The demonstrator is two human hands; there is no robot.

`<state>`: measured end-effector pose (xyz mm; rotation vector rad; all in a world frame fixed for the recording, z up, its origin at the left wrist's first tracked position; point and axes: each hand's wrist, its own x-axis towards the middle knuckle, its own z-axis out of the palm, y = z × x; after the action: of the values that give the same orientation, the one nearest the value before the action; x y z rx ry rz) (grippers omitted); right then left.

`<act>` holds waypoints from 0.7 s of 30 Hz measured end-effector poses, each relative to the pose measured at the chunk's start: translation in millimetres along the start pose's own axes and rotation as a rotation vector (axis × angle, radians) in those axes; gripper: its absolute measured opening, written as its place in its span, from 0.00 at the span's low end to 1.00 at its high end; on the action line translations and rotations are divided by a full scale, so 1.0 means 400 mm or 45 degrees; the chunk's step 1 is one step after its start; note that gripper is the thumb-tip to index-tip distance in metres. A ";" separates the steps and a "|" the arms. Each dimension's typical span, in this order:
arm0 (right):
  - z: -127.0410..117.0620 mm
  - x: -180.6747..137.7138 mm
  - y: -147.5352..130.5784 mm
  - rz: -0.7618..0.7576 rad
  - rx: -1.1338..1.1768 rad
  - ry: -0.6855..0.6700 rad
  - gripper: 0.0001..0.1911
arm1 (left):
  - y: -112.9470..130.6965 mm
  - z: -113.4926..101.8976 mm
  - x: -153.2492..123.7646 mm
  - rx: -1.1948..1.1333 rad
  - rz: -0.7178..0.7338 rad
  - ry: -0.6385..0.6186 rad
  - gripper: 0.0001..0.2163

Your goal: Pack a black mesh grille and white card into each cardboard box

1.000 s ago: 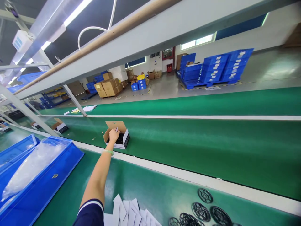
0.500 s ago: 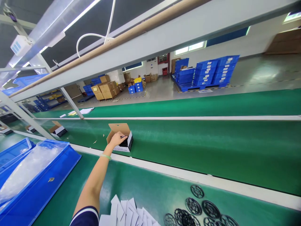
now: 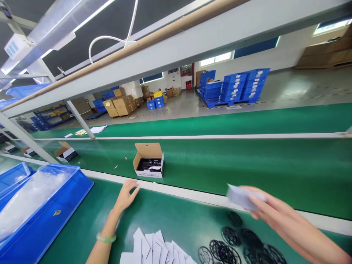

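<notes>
My right hand, smeared by motion, grips a folded white paper above the pile of black spoked rings. My left hand is free of any object, with thumb and fingers apart, near the white rail on the near side of the belt. Just beyond it, an open cardboard box sits on the green belt with its lid raised. Black parts and a white piece lie inside the box. Several folded white papers are fanned out on the near green surface between my arms.
A blue bin with clear plastic bags stands at the left. Another open box is farther left on the belt. A white rail separates belt and work surface. A metal beam crosses overhead.
My left hand has drawn back out of the box towards me and opened. My right hand has come into view from the right with a folded white paper. The box sits slightly farther right in view.
</notes>
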<state>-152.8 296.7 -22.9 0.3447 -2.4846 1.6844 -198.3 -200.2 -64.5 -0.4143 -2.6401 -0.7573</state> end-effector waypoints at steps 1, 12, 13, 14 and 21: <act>0.024 0.062 -0.048 -0.011 0.053 -0.147 0.25 | -0.007 0.002 -0.030 -0.018 -0.047 -0.026 0.09; 0.565 0.580 -0.225 -0.191 -0.596 -0.471 0.06 | -0.031 0.041 -0.086 -0.091 -0.136 -0.049 0.10; 0.592 0.594 -0.213 -0.182 -0.648 -0.506 0.04 | -0.033 0.041 -0.085 -0.095 -0.134 -0.053 0.10; 0.613 0.603 -0.199 -0.172 -0.708 -0.545 0.02 | -0.035 0.040 -0.084 -0.097 -0.134 -0.060 0.10; 0.625 0.572 -0.112 -0.248 -1.166 -0.619 0.07 | -0.030 0.043 -0.083 -0.093 -0.129 -0.084 0.10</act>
<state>-355.5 21.3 -24.5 0.8932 -3.0753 0.2907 -177.7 -206.4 -97.2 -0.3321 -2.7187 -0.8881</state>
